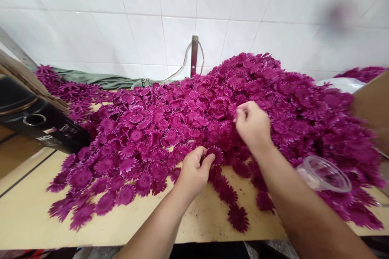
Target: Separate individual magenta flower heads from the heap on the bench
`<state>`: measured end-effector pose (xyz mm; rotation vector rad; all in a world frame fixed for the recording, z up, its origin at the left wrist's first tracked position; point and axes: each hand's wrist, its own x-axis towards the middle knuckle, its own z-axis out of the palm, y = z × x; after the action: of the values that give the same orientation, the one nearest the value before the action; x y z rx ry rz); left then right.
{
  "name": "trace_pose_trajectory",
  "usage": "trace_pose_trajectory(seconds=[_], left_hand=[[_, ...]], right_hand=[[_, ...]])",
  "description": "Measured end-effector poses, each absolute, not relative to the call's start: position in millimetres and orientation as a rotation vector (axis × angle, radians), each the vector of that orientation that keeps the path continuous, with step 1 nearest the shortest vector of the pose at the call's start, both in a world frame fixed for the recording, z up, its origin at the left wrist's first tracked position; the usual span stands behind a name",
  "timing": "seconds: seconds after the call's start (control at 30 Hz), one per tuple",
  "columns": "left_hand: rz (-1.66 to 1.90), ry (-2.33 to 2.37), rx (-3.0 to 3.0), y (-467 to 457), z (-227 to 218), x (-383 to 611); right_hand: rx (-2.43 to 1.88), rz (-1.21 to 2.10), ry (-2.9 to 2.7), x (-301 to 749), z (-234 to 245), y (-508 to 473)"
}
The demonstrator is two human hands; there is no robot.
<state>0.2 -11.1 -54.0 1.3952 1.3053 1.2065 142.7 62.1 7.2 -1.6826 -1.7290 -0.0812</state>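
Observation:
A large heap of magenta fabric flower heads (188, 121) covers a pale wooden table (27, 210) against a white tiled wall. My left hand (193, 172) is near the table's front edge, fingers pinched on one flower head (214, 154) at the heap's edge. My right hand (253, 124) is higher, over the heap, with fingertips pinched together on a small piece of magenta petal (233, 109).
A clear plastic cup (325, 174) lies on its side among flowers at the right. A black box (39, 123) under cardboard sits at the left. A brown cardboard box (372, 99) stands at the far right. Green cloth (100, 81) lies along the wall.

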Motion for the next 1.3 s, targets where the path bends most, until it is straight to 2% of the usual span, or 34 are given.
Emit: trace_pose_trajectory(seconds=[0.13, 0.3, 0.37, 0.67, 0.8, 0.9, 0.97, 1.13, 1.23, 1.3], left_hand=[[1.273, 1.336, 1.328, -9, -52, -1], [1.262, 1.286, 1.221, -3, -48, 0], [1.248, 1.237, 1.169, -2, -47, 0], [1.238, 1.198, 1.422, -11, -49, 2], [1.226, 1.244, 1.447, -12, -51, 0], [1.302, 1.303, 1.329, -8, -53, -3], [1.319, 1.299, 1.265, -4, -54, -4], [1.343, 1.233, 1.096, 0, -52, -5], [1.319, 1.203, 1.089, -1, -50, -4], [1.309, 1.183, 1.145, -3, -49, -3]], right_hand=[[-1.481, 0.139, -1.774, 159, 12, 68], [-1.244, 0.885, -1.929, 136, -3, 18], [-1.186, 0.997, -1.952, 126, -10, 4], [-1.447, 0.330, -1.888, 126, -9, 26], [-1.465, 0.250, -1.622, 148, -1, 65], [-1.452, 0.196, -1.669, 155, 4, 69], [-1.396, 0.311, -1.791, 149, 4, 55], [-1.230, 1.088, -1.942, 124, -9, 13], [-1.229, 1.045, -1.946, 119, -15, 8], [-1.298, 0.756, -2.035, 118, -16, 7]])
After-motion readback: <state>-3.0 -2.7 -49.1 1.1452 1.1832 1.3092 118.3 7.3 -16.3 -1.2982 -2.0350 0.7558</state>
